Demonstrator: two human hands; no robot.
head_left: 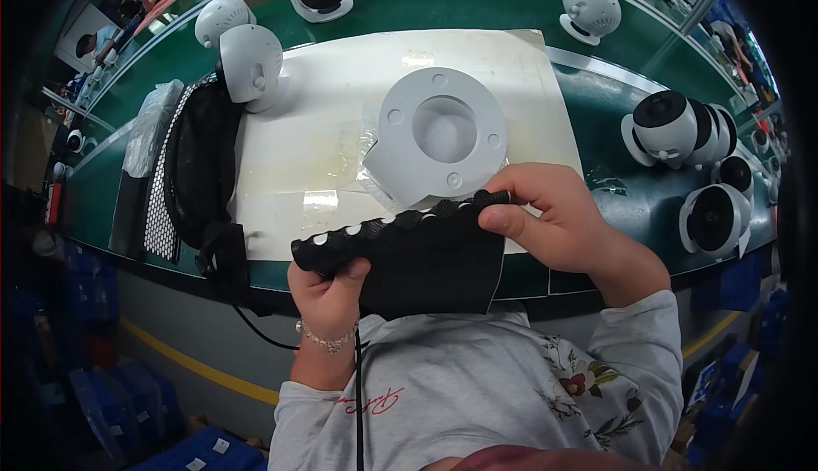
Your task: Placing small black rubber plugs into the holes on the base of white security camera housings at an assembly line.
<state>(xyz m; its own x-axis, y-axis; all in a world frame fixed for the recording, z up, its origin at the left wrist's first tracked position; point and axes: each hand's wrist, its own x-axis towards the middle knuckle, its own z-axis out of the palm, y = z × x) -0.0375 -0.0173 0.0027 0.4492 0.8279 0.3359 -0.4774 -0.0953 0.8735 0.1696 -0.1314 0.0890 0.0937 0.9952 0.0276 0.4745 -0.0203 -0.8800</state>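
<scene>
Between my two hands a black flexible sheet (pixel 430 262) is held up over the table's near edge. Its upper edge is curled over, with a row of round dark mesh patches and white spots along it. My left hand (pixel 328 296) is closed on the left end, thumb on the front. At the right end, my right hand (pixel 550 219) pinches the curled edge between thumb and fingers. Just beyond the sheet lies a white ring-shaped plastic part (pixel 396 130) with a large round opening and several small round marks, resting on clear bubble wrap (pixel 366 151).
A white board (pixel 298 147) covers the middle of the green table (pixel 477 15). At left are a black pouch (pixel 204 160), a perforated strip (pixel 162 207) and a wrapped packet (pixel 153 130). White rounded fan-like units (pixel 251 62) stand around, several at right (pixel 716 219).
</scene>
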